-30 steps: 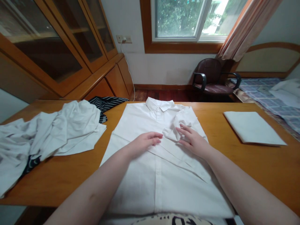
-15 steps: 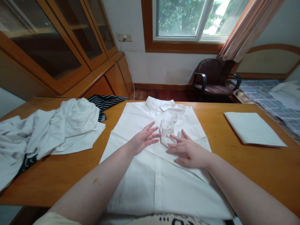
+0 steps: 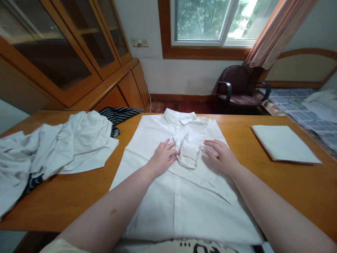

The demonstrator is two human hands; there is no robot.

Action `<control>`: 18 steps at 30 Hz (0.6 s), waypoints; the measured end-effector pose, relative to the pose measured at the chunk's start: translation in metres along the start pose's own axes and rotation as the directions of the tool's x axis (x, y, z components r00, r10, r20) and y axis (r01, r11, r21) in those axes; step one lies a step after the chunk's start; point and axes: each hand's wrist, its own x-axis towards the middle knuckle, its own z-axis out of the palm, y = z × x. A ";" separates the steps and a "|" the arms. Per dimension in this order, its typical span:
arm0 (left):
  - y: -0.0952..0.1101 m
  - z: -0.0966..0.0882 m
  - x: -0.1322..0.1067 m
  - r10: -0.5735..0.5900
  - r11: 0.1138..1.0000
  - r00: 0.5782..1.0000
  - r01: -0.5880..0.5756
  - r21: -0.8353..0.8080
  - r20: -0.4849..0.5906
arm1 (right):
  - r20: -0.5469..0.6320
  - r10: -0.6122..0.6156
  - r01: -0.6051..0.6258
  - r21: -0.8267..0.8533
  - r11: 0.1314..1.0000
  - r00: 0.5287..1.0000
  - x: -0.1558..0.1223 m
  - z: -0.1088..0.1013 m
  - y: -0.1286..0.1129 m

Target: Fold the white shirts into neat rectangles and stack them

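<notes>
A white collared shirt (image 3: 155, 207) lies spread front up on the wooden table, its collar at the far edge and its button placket running down the middle. On its chest, right of the placket, is a raised, crumpled fold of white cloth (image 3: 190, 154). My left hand (image 3: 163, 157) rests at the left side of this fold, fingers apart and fingertips on the cloth. On the fold's right side, my right hand (image 3: 220, 154) reaches in with its fingers stretched out and apart. Long creases run across the shirt below the fold.
A heap of white clothes (image 3: 76, 140) lies on the left of the table (image 3: 86, 196), with black striped cloth (image 3: 121, 114) behind it. A folded white item (image 3: 285, 144) lies on the right. Beyond the table stand an office chair (image 3: 237, 84) and a glass-door cabinet (image 3: 105, 70).
My right hand has moved right and slightly up. My left hand has shifted slightly. The crumpled cloth between them has changed shape and spread wider.
</notes>
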 end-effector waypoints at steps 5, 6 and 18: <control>0.008 -0.015 -0.003 0.126 0.991 0.990 -0.124 0.040 -0.057 | 0.250 0.103 -0.121 0.055 0.991 0.963 0.005 0.001 0.008; 0.010 -0.020 -0.004 0.157 0.987 0.985 -0.155 0.046 -0.067 | 0.257 0.117 -0.135 0.053 0.989 0.959 0.006 0.001 0.008; 0.027 -0.047 -0.025 0.153 0.983 0.935 -0.176 0.045 0.320 | 0.241 0.141 -0.180 0.152 0.972 0.960 0.006 0.003 0.010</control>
